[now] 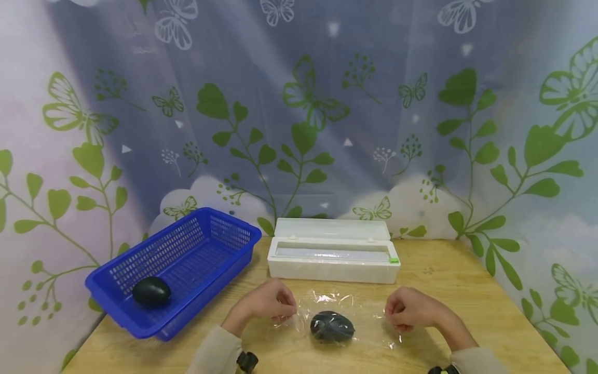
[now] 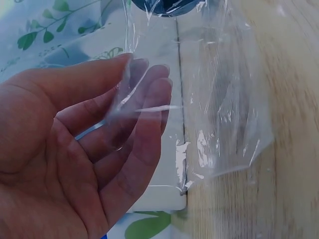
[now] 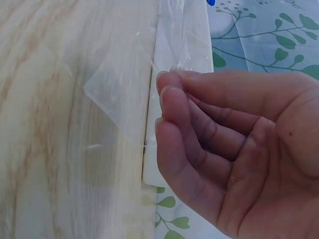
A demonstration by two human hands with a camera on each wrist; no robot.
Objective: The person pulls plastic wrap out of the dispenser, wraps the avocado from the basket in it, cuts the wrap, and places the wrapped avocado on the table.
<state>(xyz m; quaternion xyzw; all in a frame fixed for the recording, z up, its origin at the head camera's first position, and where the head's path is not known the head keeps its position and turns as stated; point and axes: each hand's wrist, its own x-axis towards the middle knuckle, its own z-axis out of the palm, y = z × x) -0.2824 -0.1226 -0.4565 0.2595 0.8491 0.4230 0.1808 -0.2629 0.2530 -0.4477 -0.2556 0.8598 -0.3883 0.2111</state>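
A dark avocado (image 1: 332,327) lies in the middle of a sheet of clear cling film (image 1: 369,311) near the table's front. On its left, my left hand (image 1: 273,301) pinches one side of the film between thumb and fingertips; the left wrist view shows the film (image 2: 224,99) draped over those fingers. My right hand (image 1: 411,310) pinches the opposite side, thumb against fingertips (image 3: 172,104), with a film corner hanging beside them. Only the avocado's lower edge (image 2: 167,6) shows at the top of the left wrist view.
Behind the film stands a white cling film box (image 1: 334,271), its lid raised and a roll inside. At the left, a blue plastic basket (image 1: 201,301) holds another dark avocado (image 1: 151,292). A patterned curtain (image 1: 261,130) closes off the wooden table's back and sides.
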